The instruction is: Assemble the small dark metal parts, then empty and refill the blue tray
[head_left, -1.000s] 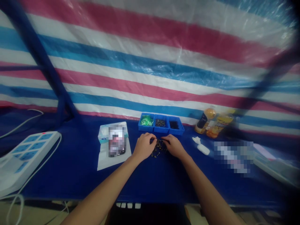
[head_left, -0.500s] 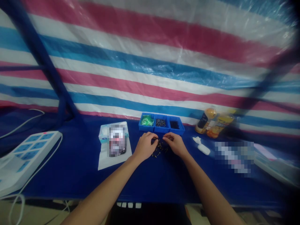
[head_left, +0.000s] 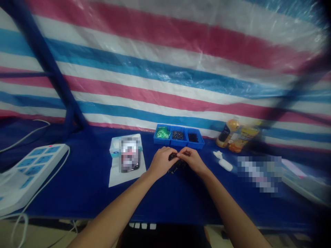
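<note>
Black part (head_left: 172, 157) — long axis roughly sideways — pinched between left hand (head_left: 161, 162) and right hand (head_left: 192, 160)

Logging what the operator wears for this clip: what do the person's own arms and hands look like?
Both arms are bare, with no sleeve in view on the left arm or the right arm. The left hand and the right hand wear no gloves. No watch, wristband or ring can be made out, and no cables or markings show.

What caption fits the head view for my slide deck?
Left hand and right hand meet over small dark parts before three blue bins.
</note>
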A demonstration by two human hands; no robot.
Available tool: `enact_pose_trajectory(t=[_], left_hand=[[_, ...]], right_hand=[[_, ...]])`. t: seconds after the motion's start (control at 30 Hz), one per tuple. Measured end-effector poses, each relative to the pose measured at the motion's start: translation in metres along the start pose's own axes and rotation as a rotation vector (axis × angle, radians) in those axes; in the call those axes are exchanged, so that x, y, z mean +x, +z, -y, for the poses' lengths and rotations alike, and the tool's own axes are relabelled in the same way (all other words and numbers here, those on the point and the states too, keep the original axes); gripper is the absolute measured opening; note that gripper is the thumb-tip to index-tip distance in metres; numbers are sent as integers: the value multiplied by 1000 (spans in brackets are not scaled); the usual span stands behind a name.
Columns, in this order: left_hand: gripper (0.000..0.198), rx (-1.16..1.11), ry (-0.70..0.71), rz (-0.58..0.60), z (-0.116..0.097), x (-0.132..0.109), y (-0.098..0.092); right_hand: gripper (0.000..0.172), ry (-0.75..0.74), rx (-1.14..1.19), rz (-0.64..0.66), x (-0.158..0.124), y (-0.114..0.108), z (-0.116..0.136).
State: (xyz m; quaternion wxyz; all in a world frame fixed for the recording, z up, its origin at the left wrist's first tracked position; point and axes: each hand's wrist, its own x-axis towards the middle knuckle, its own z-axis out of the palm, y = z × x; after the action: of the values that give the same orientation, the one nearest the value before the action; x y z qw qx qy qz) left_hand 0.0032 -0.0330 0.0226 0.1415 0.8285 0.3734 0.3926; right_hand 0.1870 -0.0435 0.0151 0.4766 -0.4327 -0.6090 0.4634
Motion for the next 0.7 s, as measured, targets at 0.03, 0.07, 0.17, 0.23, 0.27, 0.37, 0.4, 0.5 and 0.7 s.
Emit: enact_pose_trajectory(t=[0.03, 0.07, 0.17, 0.23, 0.27, 0.37, 0.4, 0.5, 0.7], left_hand=[[10, -1, 3, -7, 0, 0, 0], [10, -5, 6, -17, 0, 0, 0], [10, -41, 6, -56, -1, 0, 0], [10, -74, 7, -77, -1, 1, -1], [11, -87, 9, -83, -1, 1, -1], [11, -107, 9, -84, -3, 1, -2], [11, -109, 7, -83, -3, 1, -2], [15, -113, -8, -84, -7, 0, -4], [18, -113, -57, -86, -10, 1, -7]], right_hand=[[30, 4, 7, 10, 0, 0, 0], [31, 9, 17, 17, 0, 0, 0], [32, 27, 49, 23, 0, 1, 1], [34, 34, 43, 42, 0, 2, 2], [34, 36, 38, 55, -1, 2, 3], [32, 32, 47, 84, -2, 0, 6], [31, 30, 55, 85, -2, 0, 7], [32, 27, 39, 57, -2, -3, 9], [41, 63, 7, -126, 3, -6, 3]])
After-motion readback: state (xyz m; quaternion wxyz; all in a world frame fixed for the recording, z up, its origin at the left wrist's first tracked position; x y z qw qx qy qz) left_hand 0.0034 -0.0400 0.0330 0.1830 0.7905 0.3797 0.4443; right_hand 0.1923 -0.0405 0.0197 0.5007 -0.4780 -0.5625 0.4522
